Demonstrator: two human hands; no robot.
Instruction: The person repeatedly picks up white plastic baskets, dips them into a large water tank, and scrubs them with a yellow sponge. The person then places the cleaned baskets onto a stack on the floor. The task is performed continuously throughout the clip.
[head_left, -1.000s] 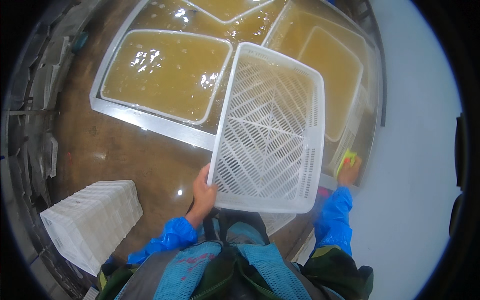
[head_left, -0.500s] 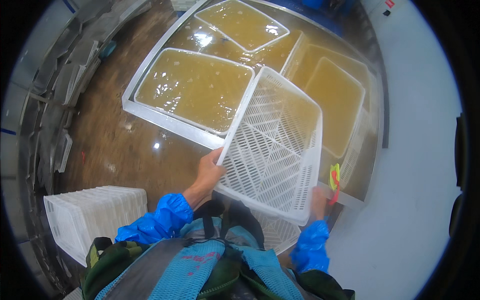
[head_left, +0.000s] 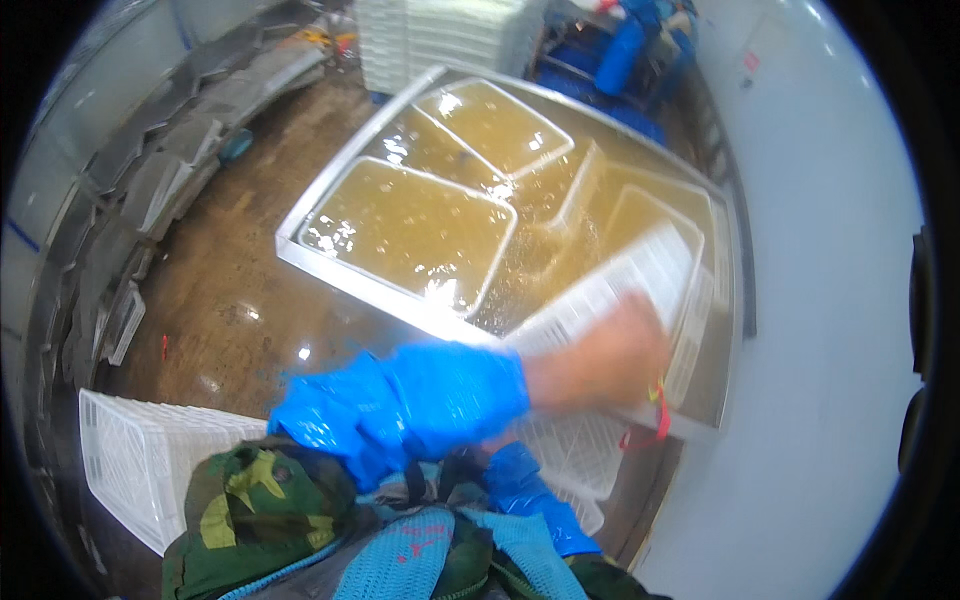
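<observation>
From the head camera, a white plastic basket is seen tilted at the near right of a metal-rimmed tank of cloudy yellow-brown water. Half a second ago its slatted inside was faced toward the wearer; now a paler, more solid side is shown, so it appears to have been turned, and another face of it is probably being worked on. The left hand has been brought across the body, in its blue sleeve, to the front of the basket. It is blurred and looks curled, but whether anything is gripped cannot be told. A yellow-and-red item is seen just below it. The right hand is almost wholly hidden by the left forearm, apart from the other hand; its grip cannot be told. White stacked baskets are placed at the lower left.
</observation>
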